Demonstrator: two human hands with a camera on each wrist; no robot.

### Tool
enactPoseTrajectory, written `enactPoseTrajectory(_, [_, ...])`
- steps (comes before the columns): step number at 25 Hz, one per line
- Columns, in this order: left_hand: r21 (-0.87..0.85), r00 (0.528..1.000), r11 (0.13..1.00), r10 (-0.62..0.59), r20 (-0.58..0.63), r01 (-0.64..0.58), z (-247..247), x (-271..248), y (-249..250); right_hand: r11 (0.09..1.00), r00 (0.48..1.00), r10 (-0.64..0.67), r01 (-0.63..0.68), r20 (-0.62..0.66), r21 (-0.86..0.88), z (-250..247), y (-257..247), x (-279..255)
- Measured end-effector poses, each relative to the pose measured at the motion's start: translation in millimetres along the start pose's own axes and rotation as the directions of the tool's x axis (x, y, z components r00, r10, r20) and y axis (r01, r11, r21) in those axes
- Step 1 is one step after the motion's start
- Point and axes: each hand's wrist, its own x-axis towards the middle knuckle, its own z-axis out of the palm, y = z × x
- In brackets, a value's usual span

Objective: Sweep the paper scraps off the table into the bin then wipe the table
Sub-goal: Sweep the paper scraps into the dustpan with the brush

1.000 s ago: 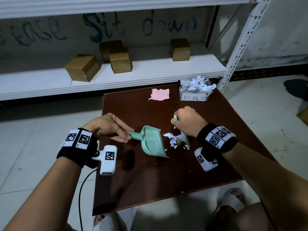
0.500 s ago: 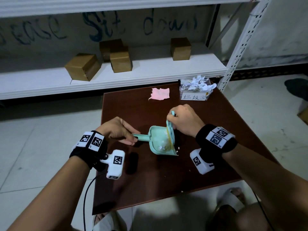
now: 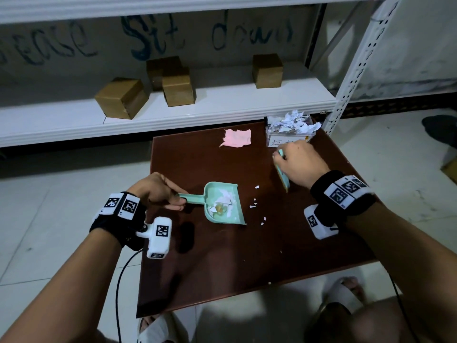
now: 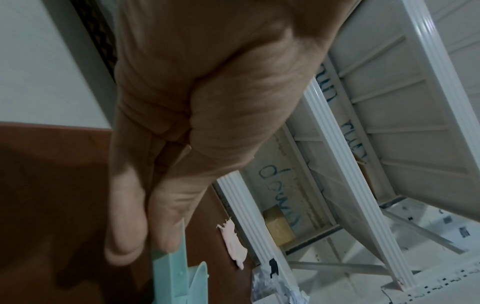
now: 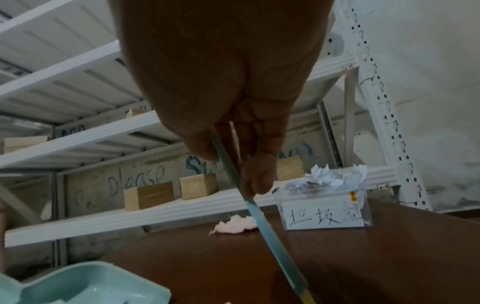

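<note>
A mint-green dustpan [image 3: 223, 204] lies on the dark brown table [image 3: 222, 268] with white paper scraps piled inside. My left hand [image 3: 158, 191] grips its handle [image 4: 171, 273]. A few small paper scraps [image 3: 254, 203] are scattered on the table just right of the pan's mouth. My right hand [image 3: 300, 163] grips a small green brush [image 3: 282, 172] and holds it to the right of the scraps, near the bin; the brush handle [image 5: 259, 216] runs down from the fingers. The clear bin [image 3: 290, 132] at the table's far right corner is heaped with paper. A pink cloth [image 3: 236, 137] lies left of the bin.
A white metal shelf [image 3: 173, 112] behind the table carries several cardboard boxes [image 3: 122, 97]. Its upright post [image 3: 351, 70] stands close to the bin. Tiled floor surrounds the table, and sandalled feet [image 3: 343, 295] show at the near edge.
The right hand has swept scraps into the dustpan, then drawn the brush away to the right and back towards the bin. The left hand and the dustpan shifted slightly.
</note>
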Motion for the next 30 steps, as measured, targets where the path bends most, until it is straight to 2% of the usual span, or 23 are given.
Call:
enactPoseTrajectory(2, [0.023, 1.0, 1.0, -0.01, 0.004, 0.01, -3.4, -2.5, 0.1, 0.995, 0.989, -0.061, 0.072, 0.135, -0.074, 10.4, 1.4, -1.6])
enactPoseTrajectory(4, [0.062, 1.0, 0.998, -0.019, 0.024, 0.017, -4.6, -4.7, 1.1, 0.98, 0.951, -0.144, 0.176, 0.275, -0.095, 18.9, -3.3, -4.3])
enactPoseTrajectory(7, [0.14, 0.998, 0.99, -0.03, 0.059, 0.021, -6.8, -6.7, 3.6, 0.957, 0.902, -0.239, 0.281, 0.358, -0.069, 20.9, -14.3, -11.6])
enactPoseTrajectory(13, [0.195, 0.993, 0.981, -0.042, 0.113, 0.02, -3.6, -10.9, 7.4, 0.927, 0.854, -0.345, 0.375, 0.39, -0.002, 14.7, -22.7, -35.3])
enactPoseTrajectory(16, [0.209, 0.992, 0.977, -0.052, 0.111, 0.028, -2.1, -10.7, 8.4, 0.92, 0.848, -0.379, 0.389, 0.37, 0.049, 10.7, -24.6, -42.7])
enactPoseTrajectory(19, [0.235, 0.992, 0.972, -0.057, 0.117, 0.028, -2.0, -11.1, 9.4, 0.936, 0.884, -0.352, 0.342, 0.309, 0.087, 3.1, -27.9, -43.4])
enactPoseTrajectory(22, [0.257, 0.99, 0.966, -0.065, 0.125, 0.031, -0.8, -12.2, 10.2, 0.962, 0.95, -0.273, 0.267, 0.153, 0.062, -4.8, -27.5, -39.2])
enactPoseTrajectory(24, [0.266, 0.989, 0.964, -0.068, 0.133, 0.03, 1.4, -12.9, 10.5, 0.979, 0.966, -0.202, 0.205, 0.161, -0.004, -6.5, -28.1, -38.1])
enactPoseTrajectory(26, [0.277, 0.987, 0.96, -0.07, 0.147, 0.027, 5.0, -12.1, 10.6, 0.985, 0.961, -0.164, 0.173, 0.221, -0.02, -1.0, -31.5, -42.5])
enactPoseTrajectory(30, [0.296, 0.981, 0.955, -0.078, 0.177, 0.023, 14.4, -9.7, 11.2, 0.972, 0.942, -0.235, 0.229, 0.239, 0.055, 19.1, -46.0, -52.6])
